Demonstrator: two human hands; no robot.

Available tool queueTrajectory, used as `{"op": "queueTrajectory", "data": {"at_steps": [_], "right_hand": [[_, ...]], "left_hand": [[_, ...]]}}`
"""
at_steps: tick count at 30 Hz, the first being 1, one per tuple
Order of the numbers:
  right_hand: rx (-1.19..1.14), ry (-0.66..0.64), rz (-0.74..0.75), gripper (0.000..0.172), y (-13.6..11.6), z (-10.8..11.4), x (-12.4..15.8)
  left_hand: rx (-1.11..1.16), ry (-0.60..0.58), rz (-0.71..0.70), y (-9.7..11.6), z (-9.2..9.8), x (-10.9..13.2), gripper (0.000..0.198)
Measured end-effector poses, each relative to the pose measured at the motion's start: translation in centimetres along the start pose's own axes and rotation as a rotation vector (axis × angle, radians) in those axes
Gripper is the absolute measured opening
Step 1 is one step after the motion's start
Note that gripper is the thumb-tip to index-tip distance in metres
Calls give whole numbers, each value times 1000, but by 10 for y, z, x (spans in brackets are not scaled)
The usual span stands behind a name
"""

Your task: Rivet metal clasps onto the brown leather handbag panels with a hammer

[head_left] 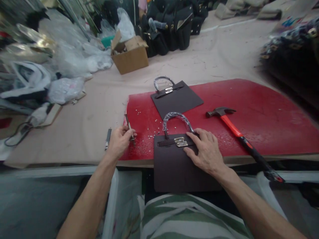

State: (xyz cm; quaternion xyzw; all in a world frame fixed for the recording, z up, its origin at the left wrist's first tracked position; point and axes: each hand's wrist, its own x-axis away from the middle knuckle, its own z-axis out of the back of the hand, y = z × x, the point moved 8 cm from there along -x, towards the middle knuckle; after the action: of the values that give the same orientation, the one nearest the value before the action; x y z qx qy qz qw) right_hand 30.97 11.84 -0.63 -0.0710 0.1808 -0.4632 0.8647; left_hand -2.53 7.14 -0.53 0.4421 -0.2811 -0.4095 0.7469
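Observation:
A dark brown bag flap panel (171, 166) with a wrapped handle (177, 119) and a silver clasp (180, 142) lies at the near edge of the red board (261, 109). My right hand (205, 149) rests flat on it beside the clasp, fingers stretched out. My left hand (119, 141) is closed in a pinch on a thin metal punch tool (130, 129) at the board's left edge. A second matching panel (176, 98) with its own handle lies farther back on the board.
A hammer (239, 134) with an orange and black handle lies on the board to the right. Small silver rivets (147, 121) are scattered on the board's left part. A pen-like tool (108, 137), a cardboard box (131, 54), plastic bags and black handbags (171, 26) lie around.

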Motion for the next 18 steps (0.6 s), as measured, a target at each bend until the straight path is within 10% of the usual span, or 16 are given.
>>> {"op": "queueTrajectory", "data": {"at_steps": [4,18], "right_hand": [[0,6,2,52,0,-1,0],[3,-2,10,53,0,-2,-1]], "left_hand": [[284,62,-186,9,-20,21,36],[-37,139,-428,0,-19,55,23]]}}
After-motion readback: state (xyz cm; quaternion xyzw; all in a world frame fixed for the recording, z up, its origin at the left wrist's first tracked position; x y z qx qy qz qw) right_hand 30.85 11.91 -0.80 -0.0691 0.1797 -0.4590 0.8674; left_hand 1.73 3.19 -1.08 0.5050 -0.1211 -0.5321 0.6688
